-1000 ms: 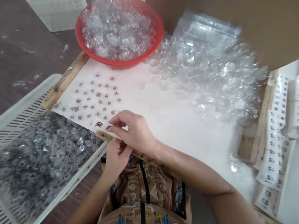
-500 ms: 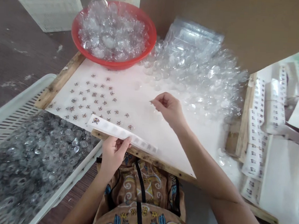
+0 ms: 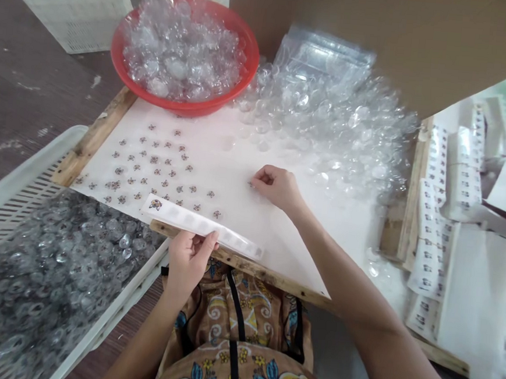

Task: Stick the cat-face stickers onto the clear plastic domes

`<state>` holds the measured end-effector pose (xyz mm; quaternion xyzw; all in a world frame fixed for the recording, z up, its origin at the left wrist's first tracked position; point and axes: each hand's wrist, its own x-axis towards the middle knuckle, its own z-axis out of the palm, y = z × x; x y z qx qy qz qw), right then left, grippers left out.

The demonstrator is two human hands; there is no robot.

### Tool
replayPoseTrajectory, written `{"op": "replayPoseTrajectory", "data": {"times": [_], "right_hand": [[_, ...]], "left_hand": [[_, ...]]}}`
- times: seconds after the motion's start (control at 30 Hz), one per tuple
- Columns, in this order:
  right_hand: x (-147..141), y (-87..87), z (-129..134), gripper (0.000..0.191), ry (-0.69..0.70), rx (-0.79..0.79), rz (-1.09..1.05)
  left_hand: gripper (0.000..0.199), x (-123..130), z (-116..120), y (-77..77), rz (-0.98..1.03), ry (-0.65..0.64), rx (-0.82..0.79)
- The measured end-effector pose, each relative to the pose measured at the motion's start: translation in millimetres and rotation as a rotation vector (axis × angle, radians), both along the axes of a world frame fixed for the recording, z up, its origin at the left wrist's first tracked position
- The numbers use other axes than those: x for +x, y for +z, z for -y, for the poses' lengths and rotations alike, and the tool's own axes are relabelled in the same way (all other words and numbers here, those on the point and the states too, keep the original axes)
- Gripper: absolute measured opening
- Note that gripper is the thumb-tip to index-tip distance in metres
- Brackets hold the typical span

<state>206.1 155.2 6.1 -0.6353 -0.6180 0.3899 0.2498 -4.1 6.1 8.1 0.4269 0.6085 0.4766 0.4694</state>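
Observation:
At the front edge of the white-topped table [image 3: 276,232], my left hand [image 3: 189,260] grips a white sticker strip [image 3: 189,218] between thumb and fingers. One printed sticker [image 3: 155,204] shows at the strip's left end; grey spots run along the rest. My right hand [image 3: 277,187] is low over the middle of the tabletop, thumb and forefinger pinched on a small dark-printed sticker [image 3: 250,184]. Whether it touches a clear disc below is too small to tell. To the left lie many clear pieces bearing the same print [image 3: 154,159].
A red basin [image 3: 180,107] heaped with clear plastic pieces stands at the back left. Loose clear pieces [image 3: 328,125] pile up behind my right hand. A white crate [image 3: 79,141] of small pieces sits at lower left. More sticker strips [image 3: 426,267] lie on the right.
My right hand has moved slightly left and down, fingers still pinched, with the sticker lower toward the tabletop. My left hand keeps its hold on the strip. The view has shifted a little.

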Motion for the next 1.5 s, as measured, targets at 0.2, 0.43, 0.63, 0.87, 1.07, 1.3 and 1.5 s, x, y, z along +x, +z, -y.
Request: {"op": "replayPoseTrajectory", "data": {"times": [0.2, 0.43, 0.63, 0.87, 1.07, 1.3, 1.5], "right_hand": [[-14, -5.8, 1, 0.006, 0.092, 0.220, 0.211], [-60, 15.1, 1, 0.031, 0.189, 0.243, 0.187], [-121, 59.8, 28, 0.018, 0.503, 0.243, -0.320], [-140, 69.7, 46, 0.008, 0.428, 0.274, -0.311], [-80, 72.0, 38, 0.011, 0.279, 0.314, -0.466], [29, 20.2, 30, 0.023, 0.006, -0.089, -0.200], [37, 3.9, 37, 0.020, -0.015, -0.169, -0.130]], "left_hand": [[0.017, 1, 0, 2.7, -0.017, -0.008, -0.005], [0.016, 3, 0, 6.6, 0.002, -0.014, -0.013], [0.016, 1, -4, 9.5, -0.054, -0.013, 0.011], [0.029, -1, -8, 9.7, -0.212, -0.001, 0.045], [0.019, -1, -5, 7.0, -0.049, 0.007, -0.017], [0.017, 1, -3, 5.6, -0.021, -0.020, 0.023], [0.017, 1, -3, 6.3, -0.046, -0.020, 0.020]]}}
